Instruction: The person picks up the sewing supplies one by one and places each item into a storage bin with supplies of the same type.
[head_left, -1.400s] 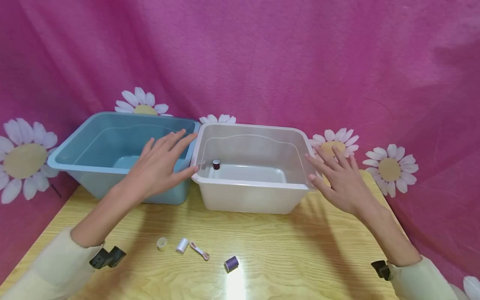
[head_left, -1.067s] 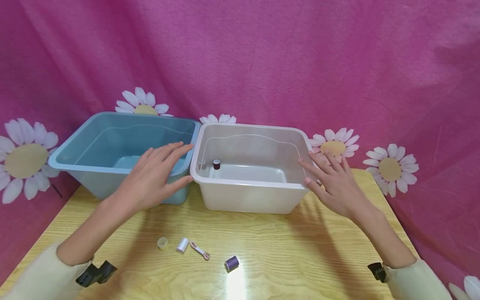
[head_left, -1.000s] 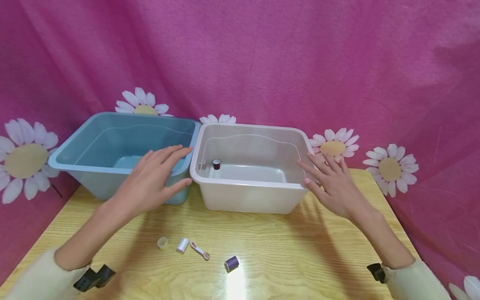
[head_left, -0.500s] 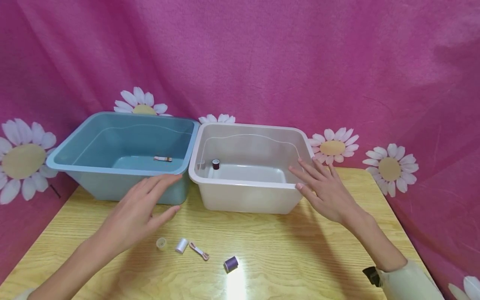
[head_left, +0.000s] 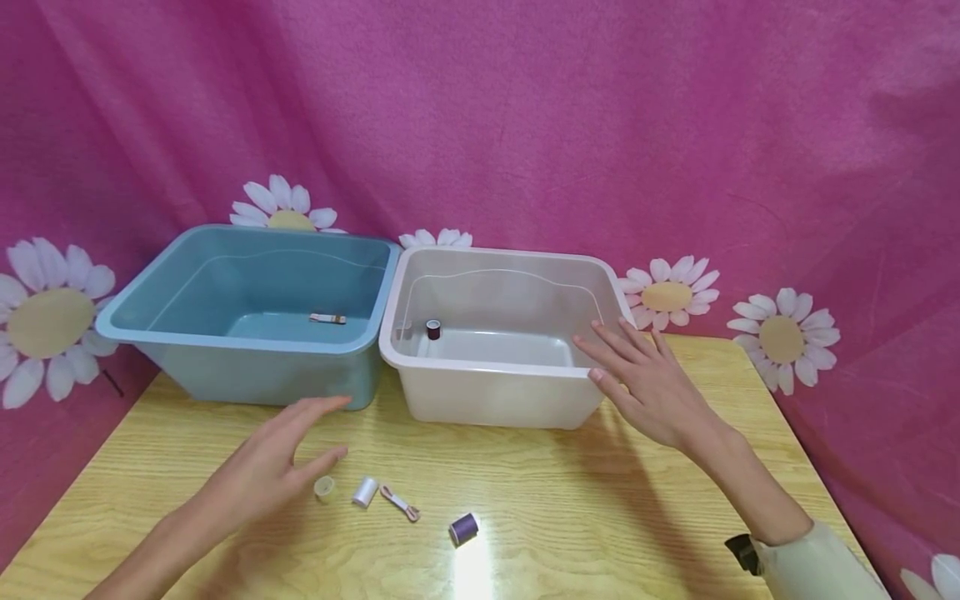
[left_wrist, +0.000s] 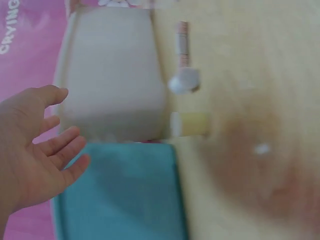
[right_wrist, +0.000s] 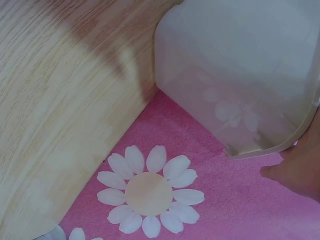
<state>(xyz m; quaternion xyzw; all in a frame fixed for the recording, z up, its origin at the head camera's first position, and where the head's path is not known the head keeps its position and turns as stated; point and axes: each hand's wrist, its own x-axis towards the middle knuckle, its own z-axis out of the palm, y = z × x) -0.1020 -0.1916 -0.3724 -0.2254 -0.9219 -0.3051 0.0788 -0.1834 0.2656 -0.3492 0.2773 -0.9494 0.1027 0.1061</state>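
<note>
My left hand point(head_left: 258, 467) hovers over the table with thumb and fingers apart, holding nothing. Just right of it lie a pale yellowish spool point(head_left: 324, 488), a white thread spool point(head_left: 365, 492) and a small pink cord bundle point(head_left: 401, 503) with a white band. A purple thread spool point(head_left: 463, 529) lies farther right. Fingers spread, my right hand point(head_left: 652, 396) is at the right rim of the white bin point(head_left: 495, 396); contact is unclear. Inside that bin is a dark brown thread spool point(head_left: 432, 329). The blue bin point(head_left: 255, 367) contains a small white-and-brown bundle point(head_left: 327, 318).
Both bins stand side by side at the back of the wooden table point(head_left: 555, 517). Behind them hangs a pink cloth point(head_left: 495, 125) with daisies. The left wrist view is blurred.
My left hand has drawn back from above the blue bin, down and left toward the small spools. The bundle in the blue bin came into sight. My right hand shifted slightly left.
</note>
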